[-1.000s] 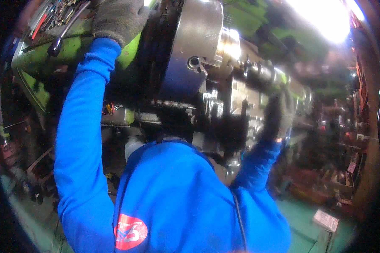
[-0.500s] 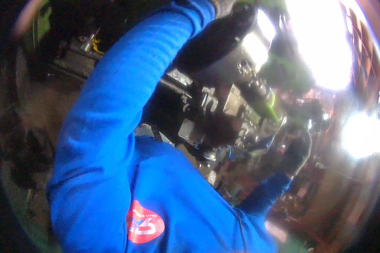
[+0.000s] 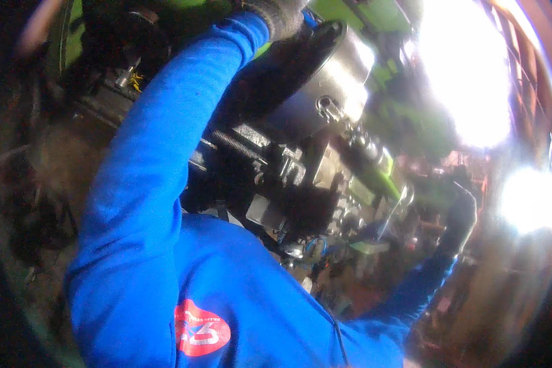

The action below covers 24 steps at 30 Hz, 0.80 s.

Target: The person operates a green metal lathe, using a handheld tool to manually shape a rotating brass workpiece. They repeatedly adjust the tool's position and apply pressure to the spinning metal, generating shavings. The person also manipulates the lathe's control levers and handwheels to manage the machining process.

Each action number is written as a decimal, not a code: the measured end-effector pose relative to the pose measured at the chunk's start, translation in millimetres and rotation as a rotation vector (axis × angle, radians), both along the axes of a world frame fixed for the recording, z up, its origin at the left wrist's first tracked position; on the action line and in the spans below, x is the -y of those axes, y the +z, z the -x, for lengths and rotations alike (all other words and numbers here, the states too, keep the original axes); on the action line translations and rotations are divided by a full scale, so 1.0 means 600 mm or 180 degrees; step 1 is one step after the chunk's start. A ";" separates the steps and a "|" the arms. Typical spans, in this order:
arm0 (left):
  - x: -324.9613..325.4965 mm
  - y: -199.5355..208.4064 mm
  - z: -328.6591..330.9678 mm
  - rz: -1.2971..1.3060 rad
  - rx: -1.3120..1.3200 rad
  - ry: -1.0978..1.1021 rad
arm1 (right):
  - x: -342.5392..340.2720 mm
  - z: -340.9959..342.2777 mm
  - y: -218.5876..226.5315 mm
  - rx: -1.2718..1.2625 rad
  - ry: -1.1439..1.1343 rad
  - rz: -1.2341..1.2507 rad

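My left hand (image 3: 279,17), in a grey work glove, reaches to the upper edge of the view. It is at the upper rim of a large shiny metal cylinder (image 3: 325,80) with a dark end; the fingers are mostly cut off or hidden. A bit of blue shows beside the glove, too little to name. Out to the right, my right hand (image 3: 463,208) wears a dark glove and is raised apart from the cylinder. Shadow and blur hide its fingers. Between my arms lies a lathe-like machine with a threaded screw (image 3: 236,146) and metal blocks (image 3: 328,165).
A bright green machine part (image 3: 380,175) sits right of the cylinder. At the far left, a small metal piece (image 3: 126,76) lies by something yellow on a dark ledge. Strong lamp glare (image 3: 466,67) washes out the upper right. A blue hose (image 3: 316,245) curves below the machine.
My left gloved hand shows more fully at the top, shifted left. My right arm has stretched farther out to the right. The machine appears slightly shifted left in view.
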<state>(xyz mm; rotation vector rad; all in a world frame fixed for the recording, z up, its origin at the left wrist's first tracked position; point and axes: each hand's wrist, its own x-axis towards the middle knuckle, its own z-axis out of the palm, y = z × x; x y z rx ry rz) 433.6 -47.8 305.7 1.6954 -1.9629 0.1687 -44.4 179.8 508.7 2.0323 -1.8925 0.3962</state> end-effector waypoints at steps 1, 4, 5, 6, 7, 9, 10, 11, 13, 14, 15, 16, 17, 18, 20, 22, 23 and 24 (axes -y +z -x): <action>-0.006 0.003 0.001 0.0384 0.0191 -0.0055 | 0.011 0.027 -0.003 -0.0030 0.0089 -0.0108; 0.003 -0.019 0.009 0.1589 0.0416 -0.0513 | 0.051 0.110 -0.038 0.1257 -0.0084 -0.0303; 0.015 -0.019 0.010 0.1668 0.0613 -0.0575 | 0.080 0.142 -0.062 0.0986 -0.0109 -0.0435; 0.027 -0.021 0.015 0.1591 0.0633 -0.0620 | 0.100 0.169 -0.074 0.0658 -0.0191 -0.0544; 0.029 -0.019 0.016 0.1351 0.0689 -0.0587 | 0.125 0.196 -0.094 0.0345 -0.0240 -0.0661; 0.026 -0.019 0.011 0.1037 0.0784 -0.0516 | 0.167 0.236 -0.155 0.0315 0.0380 -0.0844; 0.025 -0.019 0.010 0.0948 0.0829 -0.0504 | 0.186 0.247 -0.183 0.0345 0.0541 -0.0969; 0.019 -0.020 0.007 0.0867 0.0875 -0.0469 | 0.205 0.224 -0.206 0.0460 0.0420 -0.1169; 0.016 -0.021 0.016 0.0739 0.0906 -0.0457 | 0.225 0.230 -0.258 0.0828 0.0387 -0.1326; 0.018 -0.023 0.022 0.0727 0.0903 -0.0478 | 0.230 0.244 -0.292 0.1075 0.0479 -0.1296; 0.021 -0.024 0.026 0.0697 0.0894 -0.0496 | 0.230 0.253 -0.319 0.1324 0.0573 -0.1262; 0.014 -0.021 0.027 0.0636 0.0938 -0.0443 | 0.236 0.224 -0.334 0.1272 0.0434 -0.1376; 0.006 -0.021 0.029 0.0595 0.0964 -0.0423 | 0.240 0.213 -0.335 0.2154 0.0391 -0.2032; 0.000 -0.018 0.029 0.0500 0.0925 -0.0322 | 0.245 0.200 -0.339 0.3006 0.0170 -0.2615; 0.004 -0.017 0.037 0.0319 0.0912 -0.0243 | 0.231 0.209 -0.387 0.2190 0.1283 -0.2335; 0.008 -0.020 0.040 0.0583 0.1093 -0.0299 | 0.216 0.204 -0.452 0.0937 0.2050 -0.1804; 0.007 -0.021 0.039 0.0713 0.1192 -0.0315 | 0.202 0.195 -0.469 0.1276 0.1890 -0.2019; 0.005 -0.018 0.040 0.0685 0.1195 -0.0372 | 0.187 0.185 -0.482 0.1618 0.1727 -0.2231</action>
